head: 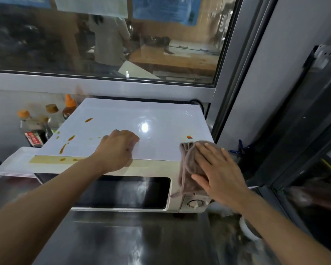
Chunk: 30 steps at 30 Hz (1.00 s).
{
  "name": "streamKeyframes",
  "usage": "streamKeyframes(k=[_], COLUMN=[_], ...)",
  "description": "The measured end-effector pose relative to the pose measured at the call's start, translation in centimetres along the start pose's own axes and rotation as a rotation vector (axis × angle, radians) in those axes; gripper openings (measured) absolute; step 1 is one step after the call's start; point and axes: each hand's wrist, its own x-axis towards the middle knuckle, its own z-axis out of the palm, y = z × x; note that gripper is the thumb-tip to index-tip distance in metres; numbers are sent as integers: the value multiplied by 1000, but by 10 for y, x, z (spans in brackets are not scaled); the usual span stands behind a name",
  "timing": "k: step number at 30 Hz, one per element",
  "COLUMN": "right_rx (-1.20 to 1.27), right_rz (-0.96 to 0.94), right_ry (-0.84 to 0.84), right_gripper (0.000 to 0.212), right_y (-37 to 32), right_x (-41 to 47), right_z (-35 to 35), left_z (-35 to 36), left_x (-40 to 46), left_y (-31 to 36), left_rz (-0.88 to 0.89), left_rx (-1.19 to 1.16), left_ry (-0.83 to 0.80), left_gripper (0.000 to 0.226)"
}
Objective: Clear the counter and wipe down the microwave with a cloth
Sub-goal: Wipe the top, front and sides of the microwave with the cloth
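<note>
A white microwave [157, 123] stands on a steel counter [122, 241], with a dark door window and a dial at its front right. Orange-brown sauce stains [62, 149] streak the left part of its top. A brown cloth [189, 165] is draped over the front right corner of the top. My right hand [218, 173] lies flat on the cloth with fingers spread, pressing it down. My left hand [118, 148] rests as a loose fist on the top near the front edge, holding nothing.
Sauce bottles [69, 108] with orange caps stand behind the microwave's left side. A stack of white trays [15, 163] lies at its left. A glass window [103, 44] runs above, a dark metal frame [294, 131] on the right. A white bowl [246, 228] sits low right.
</note>
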Motion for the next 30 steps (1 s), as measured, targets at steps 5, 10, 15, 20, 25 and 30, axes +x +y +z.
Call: streamKeyframes(k=[5, 10, 15, 20, 25, 30], right_rx=[40, 141, 102, 21, 59, 95], right_rz=[-8, -115, -203, -90, -40, -104], right_ry=[29, 136, 80, -10, 64, 176], right_gripper=[71, 68, 71, 70, 68, 60], right_y=[-49, -118, -83, -29, -67, -124], right_x=[24, 60, 52, 25, 37, 62], right_z=[1, -4, -4, -2, -2, -9], left_z=[-2, -13, -16, -6, -4, -12], left_x=[3, -11, -32, -31, -33, -42], left_y=[-14, -29, -46, -48, -50, -45], left_rz=[-10, 26, 16, 58, 46, -32], left_rx=[-131, -208, -30, 103, 73, -15], left_ry=[-28, 54, -43, -27, -7, 15], left_gripper=[42, 32, 47, 64, 65, 77])
